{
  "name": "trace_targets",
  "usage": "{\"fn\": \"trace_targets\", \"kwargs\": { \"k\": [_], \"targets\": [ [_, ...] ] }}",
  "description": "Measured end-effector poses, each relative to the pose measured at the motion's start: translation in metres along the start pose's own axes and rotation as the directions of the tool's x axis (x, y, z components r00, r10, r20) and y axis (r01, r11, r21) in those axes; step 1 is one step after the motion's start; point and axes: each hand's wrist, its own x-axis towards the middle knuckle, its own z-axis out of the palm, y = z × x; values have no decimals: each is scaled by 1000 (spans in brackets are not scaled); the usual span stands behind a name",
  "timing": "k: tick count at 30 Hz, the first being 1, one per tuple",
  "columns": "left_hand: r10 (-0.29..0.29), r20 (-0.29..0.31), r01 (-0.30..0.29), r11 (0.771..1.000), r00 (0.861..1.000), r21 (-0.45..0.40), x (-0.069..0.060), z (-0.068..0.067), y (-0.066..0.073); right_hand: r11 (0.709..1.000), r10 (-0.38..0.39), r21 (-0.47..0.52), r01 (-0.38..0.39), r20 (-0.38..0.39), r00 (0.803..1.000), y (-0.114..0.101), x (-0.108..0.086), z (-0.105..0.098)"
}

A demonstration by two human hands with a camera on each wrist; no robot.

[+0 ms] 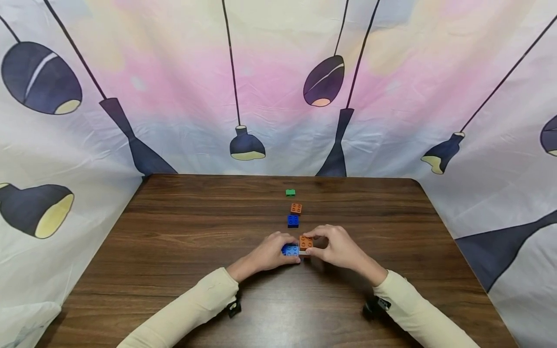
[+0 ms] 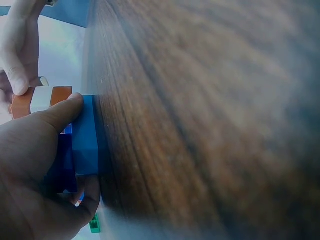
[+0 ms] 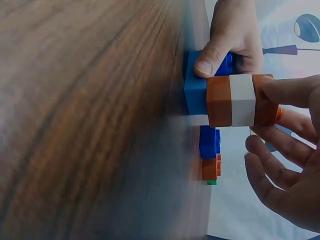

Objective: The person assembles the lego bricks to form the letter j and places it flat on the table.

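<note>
At the table's middle stands a stack of toy building bricks. A light blue brick (image 3: 195, 92) forms its base, with a darker blue brick (image 2: 64, 167) on one part. On the base's other part rise an orange brick (image 3: 219, 104), a white brick (image 3: 242, 100) and a top orange brick (image 1: 306, 240). My left hand (image 1: 274, 253) grips the blue bricks from the left, its thumb on the near side. From the right, my right hand (image 1: 341, 249) pinches the top orange brick between thumb and fingers. The left hand partly hides the darker blue brick.
Beyond the stack, a loose blue brick (image 1: 293, 221), an orange brick (image 1: 296, 208) and a green brick (image 1: 290, 192) lie in a rough line toward the far edge. The brown wooden table (image 1: 196, 212) meets a hanging cloth (image 1: 187, 96) printed with lamps.
</note>
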Motion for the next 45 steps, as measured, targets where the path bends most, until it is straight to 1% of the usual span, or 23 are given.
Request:
{"fn": "trace_targets", "kwargs": {
  "k": [8,15,22,29,36,40,45],
  "targets": [
    [-4,2,4,1000,1000,-3,-1,-2,-1,1000,21,-18,-20,49,999,-1,5,-3],
    [6,-1,-6,1000,1000,-11,0,-1,1,999,26,-46,-24,39,999,-2,3,-3],
    [-6,13,6,1000,1000,-8,0,-1,3,997,32,-75,-29,40,999,-5,1,-4],
    [12,-9,-12,1000,1000,0,0,-1,2,999,10,-48,-9,28,1000,-2,2,-2],
    [16,-9,-16,1000,1000,4,0,-1,1,999,-22,-32,24,49,999,4,1,-4],
    [22,-16,-22,1000,1000,8,1,-1,0,999,-36,-4,36,29,999,4,3,-9],
    [25,-17,-25,1000,1000,3,1,0,-1,999,-25,20,26,-29,999,8,9,-12]
  ]
}}
